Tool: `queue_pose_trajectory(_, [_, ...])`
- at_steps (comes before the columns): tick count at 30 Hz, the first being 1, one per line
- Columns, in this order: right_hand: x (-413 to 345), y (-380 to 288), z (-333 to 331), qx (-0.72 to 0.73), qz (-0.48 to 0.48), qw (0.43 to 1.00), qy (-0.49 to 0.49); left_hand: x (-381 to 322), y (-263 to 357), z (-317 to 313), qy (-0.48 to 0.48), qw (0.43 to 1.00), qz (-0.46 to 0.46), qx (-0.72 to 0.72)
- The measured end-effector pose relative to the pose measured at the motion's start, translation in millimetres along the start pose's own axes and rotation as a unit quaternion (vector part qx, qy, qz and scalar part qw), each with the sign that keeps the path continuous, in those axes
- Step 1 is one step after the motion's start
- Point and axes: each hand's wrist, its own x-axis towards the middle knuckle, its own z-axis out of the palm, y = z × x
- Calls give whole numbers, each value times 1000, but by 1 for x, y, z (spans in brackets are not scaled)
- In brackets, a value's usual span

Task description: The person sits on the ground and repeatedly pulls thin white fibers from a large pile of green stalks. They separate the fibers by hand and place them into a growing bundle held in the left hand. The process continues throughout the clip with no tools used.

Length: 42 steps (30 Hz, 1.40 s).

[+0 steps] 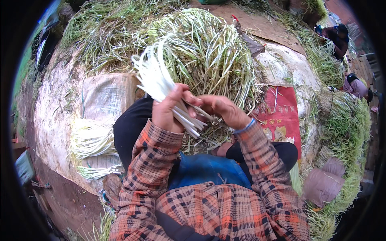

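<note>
My left hand (172, 108) is closed around a bundle of pale, thin vegetable stalks (155, 73). Their long ends fan out up and to the left, and the cut-looking ends poke out below the fist. Close by, my right hand (224, 110) has its fingers curled against the left fingertips, beside a thin brownish stalk (206, 114). Whether the right fingers pinch that stalk is hidden. Beyond both hands rises a large heap of green and yellowish stalks (208, 57). Blue sheeting (208, 171) covers my lap.
Sorted pale stalks (93, 137) lie on a woven sack (105, 93) at left, with a smaller bunch (99, 171) nearer me. At right are a red printed sack (283, 111), rolls of brownish twine (322, 183) and piled greens (346, 120). Other people (336, 40) sit at the upper right.
</note>
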Motion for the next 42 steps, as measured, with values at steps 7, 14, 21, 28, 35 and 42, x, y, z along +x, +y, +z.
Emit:
queue_pose_trajectory(7, [-65, 27, -40, 43, 113, 980, 159, 1, 28, -18, 66, 994, 65, -51])
queue_pose_trajectory(14, [-97, 95, -76, -479, 277, 806, 211, 1, 31, -19, 96, 993, 57, -28])
queue_pose_trajectory(21, [-93, 71, -37, -634, 327, 692, 113, 2, 33, -20, 106, 992, 56, -26])
queue_pose_trajectory(28, [-56, 20, 21, 4, 118, 944, 307, 7, 11, -11, 98, 994, 14, -40])
queue_pose_trajectory(35, [-45, 25, 7, -51, 4, 961, 272, 3, -27, 3, 66, 995, -49, 62])
queue_pose_trajectory(42, [-34, 71, -124, -457, 179, 662, 566, 15, -37, -3, 118, 988, -58, 77])
